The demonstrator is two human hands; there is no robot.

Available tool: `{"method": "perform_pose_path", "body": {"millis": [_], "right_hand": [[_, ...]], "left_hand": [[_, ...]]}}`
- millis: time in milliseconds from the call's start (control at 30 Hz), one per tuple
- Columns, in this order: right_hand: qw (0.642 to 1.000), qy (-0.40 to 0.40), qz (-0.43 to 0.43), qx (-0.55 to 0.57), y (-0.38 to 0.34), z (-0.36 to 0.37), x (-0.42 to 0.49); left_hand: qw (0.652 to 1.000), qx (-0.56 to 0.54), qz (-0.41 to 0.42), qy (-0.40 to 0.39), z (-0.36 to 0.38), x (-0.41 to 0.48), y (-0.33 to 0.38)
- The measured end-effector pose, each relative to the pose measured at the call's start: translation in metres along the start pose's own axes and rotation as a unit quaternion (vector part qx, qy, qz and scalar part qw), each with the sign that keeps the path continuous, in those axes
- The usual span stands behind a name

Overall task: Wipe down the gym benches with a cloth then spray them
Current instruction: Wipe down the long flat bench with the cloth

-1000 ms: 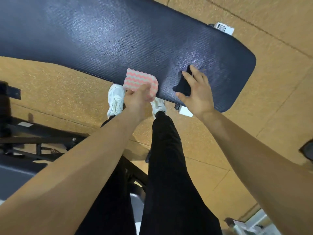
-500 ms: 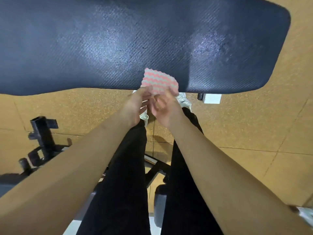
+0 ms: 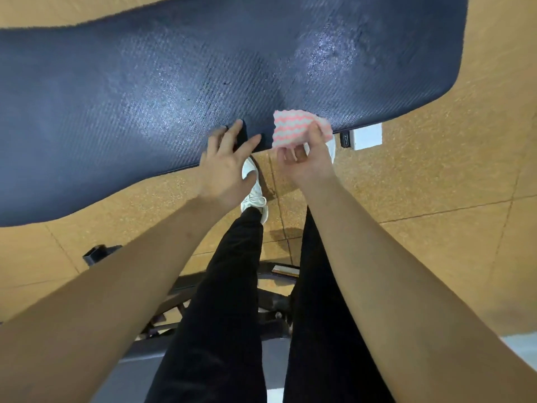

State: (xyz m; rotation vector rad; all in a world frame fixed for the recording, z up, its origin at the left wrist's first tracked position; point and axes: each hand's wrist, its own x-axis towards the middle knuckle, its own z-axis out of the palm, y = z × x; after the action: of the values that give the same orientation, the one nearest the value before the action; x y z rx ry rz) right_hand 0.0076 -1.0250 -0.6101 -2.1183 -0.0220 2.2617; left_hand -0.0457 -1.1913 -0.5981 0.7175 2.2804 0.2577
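Note:
A long dark navy padded bench (image 3: 145,97) fills the upper part of the head view, with shiny streaks on its textured surface. My right hand (image 3: 308,158) pinches a folded pink and white zigzag cloth (image 3: 293,130) at the bench's near edge. My left hand (image 3: 226,167) is spread with straight fingers, its fingertips resting on the bench's near edge just left of the cloth. No spray bottle is in view.
My black trousers and one white shoe (image 3: 252,184) stand on the tan cork-like floor (image 3: 421,184) right below the bench. A white label tag (image 3: 364,136) hangs under the bench's right end. Dark metal frame parts (image 3: 96,253) lie behind my legs.
The cloth passed from my left hand to my right hand. My left hand let go and spread onto the bench edge. The view shifted along the bench.

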Motion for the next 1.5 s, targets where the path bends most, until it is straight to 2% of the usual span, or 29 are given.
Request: {"method": "perform_pose_path", "body": {"millis": [133,267,433,500,600,700,833,933,1033,1167,1333,1433,1467,1500], "right_hand": [[0.999,0.005,-0.034,0.022,-0.036,-0.009,0.002],[0.998,0.008,-0.055,0.014,-0.065,-0.017,0.006],[0.998,-0.004,-0.059,0.021,-0.108,-0.032,0.011],[0.998,-0.014,-0.056,0.023,-0.128,-0.038,0.015],[0.998,-0.016,-0.056,0.026,-0.160,-0.045,0.023],[0.995,0.007,-0.097,-0.013,-0.191,-0.047,0.029],[0.984,0.040,-0.176,-0.010,-0.225,-0.048,0.033],[0.963,0.058,-0.250,-0.085,-0.241,-0.046,0.038],[0.924,0.045,-0.322,-0.203,-0.254,-0.045,0.039],[0.842,0.014,-0.379,-0.383,-0.276,-0.037,0.044],[0.710,-0.043,-0.426,-0.559,-0.303,-0.011,0.043],[0.588,-0.043,-0.483,-0.647,-0.308,0.010,0.045],[0.566,-0.046,-0.496,-0.656,-0.308,0.014,0.047],[0.562,-0.053,-0.505,-0.654,-0.308,0.015,0.051]], "left_hand": [[0.996,0.065,-0.044,-0.032,0.006,0.000,0.023],[0.995,0.060,-0.079,-0.005,0.012,-0.001,0.039],[0.985,0.042,-0.167,-0.011,0.012,0.010,0.080],[0.989,0.046,-0.141,-0.012,0.010,0.018,0.100],[0.999,0.024,-0.040,-0.011,0.008,0.035,0.133],[1.000,0.005,0.009,0.002,0.007,0.062,0.168],[0.998,0.055,-0.007,-0.041,0.003,0.100,0.204],[0.992,0.104,-0.025,-0.073,0.005,0.115,0.214],[0.989,0.121,-0.023,-0.086,0.009,0.116,0.212],[0.984,0.139,-0.016,-0.107,0.008,0.119,0.207],[0.981,0.155,-0.012,-0.119,0.006,0.120,0.208],[0.982,0.146,-0.001,-0.121,0.006,0.120,0.206],[0.982,0.143,0.002,-0.121,0.006,0.121,0.204],[0.982,0.142,0.005,-0.122,0.005,0.121,0.203]]}}
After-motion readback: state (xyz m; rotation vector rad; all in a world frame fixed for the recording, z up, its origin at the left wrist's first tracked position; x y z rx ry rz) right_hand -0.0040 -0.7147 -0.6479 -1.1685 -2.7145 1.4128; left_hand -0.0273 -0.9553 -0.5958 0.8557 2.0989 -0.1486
